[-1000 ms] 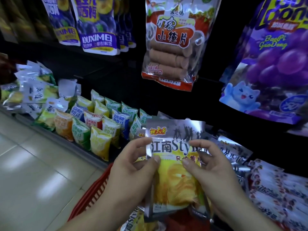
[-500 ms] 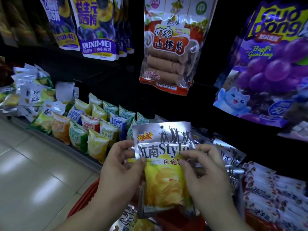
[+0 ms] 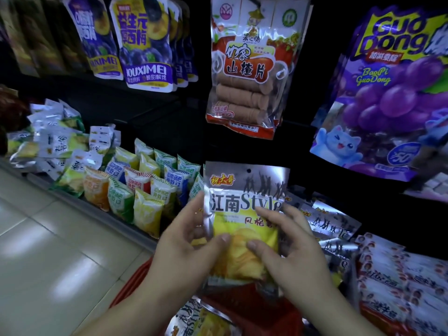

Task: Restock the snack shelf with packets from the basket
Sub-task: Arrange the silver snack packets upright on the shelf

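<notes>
left hand (image 3: pixel 184 248), right hand (image 3: pixel 291 253): fingers grip chip packet (image 3: pixel 244 212) | basket (image 3: pixel 132 283) below | hanging bag (image 3: pixel 247 69) above

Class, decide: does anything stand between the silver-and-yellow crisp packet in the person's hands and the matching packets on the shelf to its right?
Nothing visible does. The left hand and right hand hold the crisp packet just in front of the matching packets; the hawthorn bag hangs higher, clear of that gap.
</notes>
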`<action>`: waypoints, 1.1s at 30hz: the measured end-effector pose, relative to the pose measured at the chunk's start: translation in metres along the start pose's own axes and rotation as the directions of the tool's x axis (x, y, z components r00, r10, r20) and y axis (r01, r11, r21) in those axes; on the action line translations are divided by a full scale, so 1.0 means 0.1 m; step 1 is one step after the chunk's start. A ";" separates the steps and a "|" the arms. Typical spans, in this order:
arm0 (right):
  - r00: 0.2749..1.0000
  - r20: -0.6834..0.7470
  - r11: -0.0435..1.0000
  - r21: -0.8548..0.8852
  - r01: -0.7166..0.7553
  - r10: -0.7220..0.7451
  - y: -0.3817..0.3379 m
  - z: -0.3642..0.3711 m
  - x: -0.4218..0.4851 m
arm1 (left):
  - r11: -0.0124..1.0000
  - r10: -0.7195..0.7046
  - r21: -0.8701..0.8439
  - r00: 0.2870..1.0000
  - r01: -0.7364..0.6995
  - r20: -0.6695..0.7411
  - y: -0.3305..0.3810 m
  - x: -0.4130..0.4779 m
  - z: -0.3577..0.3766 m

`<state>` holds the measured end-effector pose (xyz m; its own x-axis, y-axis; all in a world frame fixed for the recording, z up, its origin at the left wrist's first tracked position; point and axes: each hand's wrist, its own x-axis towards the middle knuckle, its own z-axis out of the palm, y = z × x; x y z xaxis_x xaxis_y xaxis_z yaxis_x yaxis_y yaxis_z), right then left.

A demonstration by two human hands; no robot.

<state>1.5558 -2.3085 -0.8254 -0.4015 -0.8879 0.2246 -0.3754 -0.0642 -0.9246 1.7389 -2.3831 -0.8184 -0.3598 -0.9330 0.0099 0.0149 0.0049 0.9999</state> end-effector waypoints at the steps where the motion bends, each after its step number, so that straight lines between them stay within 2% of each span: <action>1: 1.000 -0.017 0.999 0.046 -0.008 0.008 0.01 0.00 0.02 | 0.999 -0.026 0.020 0.998 0.025 0.059 -0.02 -0.01 0.02; 3: 0.999 -0.024 0.989 0.145 -0.033 0.037 0.03 0.01 0.03 | 0.999 -0.052 0.009 0.993 0.051 0.105 -0.02 -0.02 0.05; 6: 0.988 0.092 0.939 0.312 -0.144 0.121 -0.01 -0.02 0.01 | 0.999 -0.050 -0.013 0.999 0.050 0.018 0.00 0.01 0.04; 9: 0.970 0.193 0.936 0.287 -0.203 0.151 -0.04 -0.07 0.00 | 0.997 -0.047 -0.058 0.999 0.046 -0.008 0.05 0.03 0.01; 11: 0.972 0.175 0.945 0.261 -0.198 0.156 -0.04 -0.08 0.00 | 0.993 -0.090 -0.073 0.993 0.095 0.074 0.05 0.03 -0.04; 13: 0.976 0.139 0.945 0.260 -0.199 0.167 -0.04 -0.10 0.00 | 0.991 -0.127 -0.023 0.968 0.135 0.216 0.04 0.03 -0.10; 15: 0.972 0.138 0.926 0.302 -0.226 0.192 -0.08 -0.12 0.01 | 0.990 -0.144 0.047 0.947 0.136 0.288 0.03 0.03 -0.14; 19: 0.930 0.292 0.889 0.330 -0.317 0.223 -0.12 -0.18 0.01 | 0.996 -0.090 -0.013 0.980 0.094 0.179 0.06 0.00 -0.14; 21: 0.932 0.276 0.904 0.290 -0.313 0.234 -0.12 -0.18 0.01 | 0.995 -0.090 -0.020 0.980 0.095 0.177 0.05 -0.01 -0.16; 24: 0.950 0.165 0.914 0.271 -0.302 0.265 -0.07 -0.20 0.04 | 0.994 -0.106 -0.013 0.969 0.112 0.222 0.07 -0.02 -0.19; 27: 0.957 0.127 0.921 0.266 -0.285 0.260 -0.03 -0.22 0.06 | 0.997 -0.068 0.043 0.987 0.063 0.146 0.07 -0.02 -0.20; 30: 0.951 0.179 0.924 0.246 -0.291 0.252 -0.03 -0.24 0.07 | 0.996 -0.053 0.078 0.998 0.050 0.043 0.02 -0.02 -0.22; 33: 0.934 0.266 0.931 0.211 -0.298 0.238 -0.07 -0.23 0.05 | 0.995 -0.079 0.061 0.994 0.074 0.079 -0.01 0.00 -0.27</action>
<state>1.5370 -2.3022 -0.8108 -0.2423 -0.9658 -0.0925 -0.0539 0.1085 -0.9926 1.7643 -2.3925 -0.8195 -0.4324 -0.8991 -0.0679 -0.0683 -0.0424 0.9968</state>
